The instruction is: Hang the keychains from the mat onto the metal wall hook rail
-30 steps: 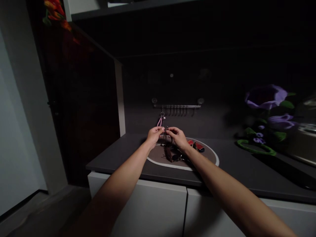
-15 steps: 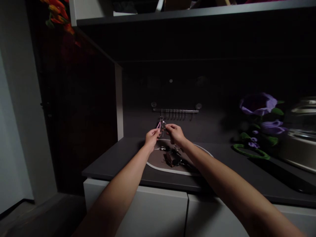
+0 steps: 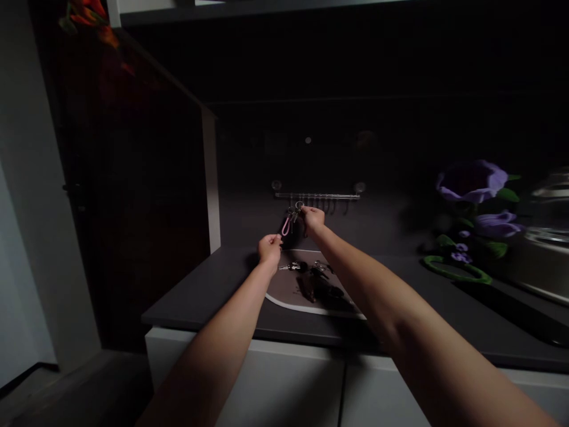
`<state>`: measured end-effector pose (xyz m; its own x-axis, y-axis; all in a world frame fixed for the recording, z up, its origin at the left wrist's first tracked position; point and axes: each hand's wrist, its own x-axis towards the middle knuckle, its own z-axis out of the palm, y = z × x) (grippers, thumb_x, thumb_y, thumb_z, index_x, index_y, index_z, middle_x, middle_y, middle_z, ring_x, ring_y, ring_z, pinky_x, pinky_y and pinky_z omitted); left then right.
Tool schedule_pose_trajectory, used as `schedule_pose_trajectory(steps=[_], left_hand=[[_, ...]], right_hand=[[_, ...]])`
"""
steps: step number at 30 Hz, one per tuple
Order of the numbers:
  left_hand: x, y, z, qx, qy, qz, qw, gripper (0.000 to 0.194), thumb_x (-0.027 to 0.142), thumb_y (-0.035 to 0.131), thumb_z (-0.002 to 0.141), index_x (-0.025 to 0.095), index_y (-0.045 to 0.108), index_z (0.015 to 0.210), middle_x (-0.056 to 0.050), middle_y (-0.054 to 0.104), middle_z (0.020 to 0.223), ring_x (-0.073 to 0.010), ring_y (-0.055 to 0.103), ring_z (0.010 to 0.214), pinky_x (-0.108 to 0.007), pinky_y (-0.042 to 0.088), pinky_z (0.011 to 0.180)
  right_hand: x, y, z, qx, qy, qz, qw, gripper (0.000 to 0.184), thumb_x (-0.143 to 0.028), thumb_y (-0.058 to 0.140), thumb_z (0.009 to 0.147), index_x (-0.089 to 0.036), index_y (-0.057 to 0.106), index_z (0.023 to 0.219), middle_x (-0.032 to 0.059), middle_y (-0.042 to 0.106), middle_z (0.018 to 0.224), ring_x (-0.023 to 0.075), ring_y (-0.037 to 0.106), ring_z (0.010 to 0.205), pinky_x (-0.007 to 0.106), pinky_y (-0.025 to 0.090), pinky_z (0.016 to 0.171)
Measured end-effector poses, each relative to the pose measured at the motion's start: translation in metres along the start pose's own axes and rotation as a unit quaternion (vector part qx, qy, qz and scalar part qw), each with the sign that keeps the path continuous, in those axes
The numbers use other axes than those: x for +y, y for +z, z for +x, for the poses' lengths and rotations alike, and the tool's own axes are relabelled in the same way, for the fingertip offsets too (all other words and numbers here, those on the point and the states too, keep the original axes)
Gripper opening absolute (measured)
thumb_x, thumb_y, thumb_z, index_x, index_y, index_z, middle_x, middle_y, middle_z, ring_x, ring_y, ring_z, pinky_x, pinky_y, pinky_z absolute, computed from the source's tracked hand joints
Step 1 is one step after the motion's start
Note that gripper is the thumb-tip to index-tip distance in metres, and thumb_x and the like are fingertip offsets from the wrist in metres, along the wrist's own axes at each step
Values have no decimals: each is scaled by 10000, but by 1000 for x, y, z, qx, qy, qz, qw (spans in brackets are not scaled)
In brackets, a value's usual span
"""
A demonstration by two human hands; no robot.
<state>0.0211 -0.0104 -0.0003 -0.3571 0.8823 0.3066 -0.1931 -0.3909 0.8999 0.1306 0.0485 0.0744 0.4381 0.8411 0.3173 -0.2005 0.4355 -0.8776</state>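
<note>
My right hand [image 3: 313,218] pinches a metal key ring [image 3: 299,205] just under the row of hooks on a clear rail [image 3: 317,196]. Beside it, on the left end of the rail, a bunch with a pink loop strap [image 3: 286,226] and small metal pieces hangs down. Whether the pinched ring touches a hook is too small to tell. My left hand [image 3: 269,249] is closed below and left of the pink strap, apart from it, with nothing visible in its fingers. Several keys [image 3: 291,266] and dark items lie on a brown mat [image 3: 284,292] below.
The mat lies on a dark counter [image 3: 200,290] above white cabinet doors [image 3: 284,379]. Purple flowers [image 3: 473,181] with a green ring base [image 3: 457,271] stand at the right, near a glass-topped appliance [image 3: 551,243]. A shelf [image 3: 267,13] overhangs the top.
My right hand has lifted the ring toward the hooks. My left hand has let go of the pink strap, which now hangs freely, and sits slightly lower left. The view has tilted a little.
</note>
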Motion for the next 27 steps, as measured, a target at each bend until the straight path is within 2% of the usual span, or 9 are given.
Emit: schedule_pose_trajectory(steps=[3,10,15,27], left_hand=[[1,0,0,8,-7,1,1000,93,163,547,727,118,576,650,21,542,537,-49,423,429,-199,348,509],[-1,1,1,7,-6,-3,1000,98,186,560,721,124,574,646,19,542,541,-49,427,445,-193,347,508],[-6,0,5,8,2,1,1000,115,232,582,710,129,585,660,12,552,549,-56,439,461,-194,357,514],[-5,-1,4,2,-3,6,1000,92,159,545,722,126,573,640,25,531,530,-53,434,462,-188,350,518]], right_hand=[[2,7,6,12,9,7,1000,98,-153,573,686,-143,549,592,-51,487,439,65,427,376,187,363,389],[5,10,10,27,71,53,996,106,-139,579,692,-156,520,606,-35,533,481,86,524,463,193,440,458],[11,9,8,29,69,35,997,100,-142,582,693,-157,518,617,-31,543,486,90,533,480,188,441,451],[25,-5,6,-19,52,26,998,68,-125,552,733,-149,553,670,-41,545,512,71,515,452,184,430,452]])
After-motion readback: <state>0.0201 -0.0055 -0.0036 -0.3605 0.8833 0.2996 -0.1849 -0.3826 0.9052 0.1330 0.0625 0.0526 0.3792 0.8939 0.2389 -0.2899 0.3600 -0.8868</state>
